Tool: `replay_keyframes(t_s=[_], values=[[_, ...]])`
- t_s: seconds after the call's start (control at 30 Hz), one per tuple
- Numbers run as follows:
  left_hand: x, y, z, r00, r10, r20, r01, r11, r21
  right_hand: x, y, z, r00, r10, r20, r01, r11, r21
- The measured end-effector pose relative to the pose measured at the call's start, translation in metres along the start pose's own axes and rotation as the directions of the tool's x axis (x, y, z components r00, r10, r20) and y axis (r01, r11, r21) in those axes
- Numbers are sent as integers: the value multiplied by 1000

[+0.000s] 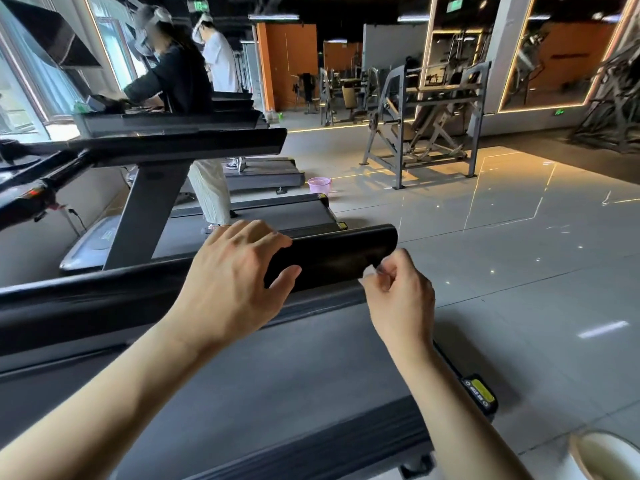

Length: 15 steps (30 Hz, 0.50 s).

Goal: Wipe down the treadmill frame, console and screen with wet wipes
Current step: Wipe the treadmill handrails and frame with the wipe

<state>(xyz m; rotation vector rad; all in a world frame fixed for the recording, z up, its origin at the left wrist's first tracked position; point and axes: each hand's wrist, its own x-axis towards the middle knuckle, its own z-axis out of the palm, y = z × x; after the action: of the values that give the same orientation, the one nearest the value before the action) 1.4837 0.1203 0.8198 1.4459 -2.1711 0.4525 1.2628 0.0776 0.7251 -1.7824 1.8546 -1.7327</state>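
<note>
Head view: left hand [239,275] lies spread on the handrail [339,254]. Beside it, right hand [398,292] pinches a wipe [370,271] (mostly hidden).

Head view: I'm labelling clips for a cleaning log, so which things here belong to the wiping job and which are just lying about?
Job in hand:
- black handrail, with the left hand resting on it
- small white wipe, pinched by the right hand

Lying about:
- pink bucket
- weight machine
- white cup
</note>
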Motion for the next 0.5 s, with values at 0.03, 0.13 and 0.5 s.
replay_keyframes(t_s=[0.03, 0.13, 0.5], values=[[2, 4, 2, 1000, 5, -4, -5, 1000, 3, 1, 1, -3, 1000, -20, 4, 20, 1000, 12], [8, 14, 7, 1000, 8, -13, -8, 1000, 2, 1, -4, -7, 960, -277, -41, 276, 961, -22], [59, 44, 23, 1000, 31, -3, -31, 1000, -1, 111, -27, -20, 747, -396, 534, 451, 892, 31]])
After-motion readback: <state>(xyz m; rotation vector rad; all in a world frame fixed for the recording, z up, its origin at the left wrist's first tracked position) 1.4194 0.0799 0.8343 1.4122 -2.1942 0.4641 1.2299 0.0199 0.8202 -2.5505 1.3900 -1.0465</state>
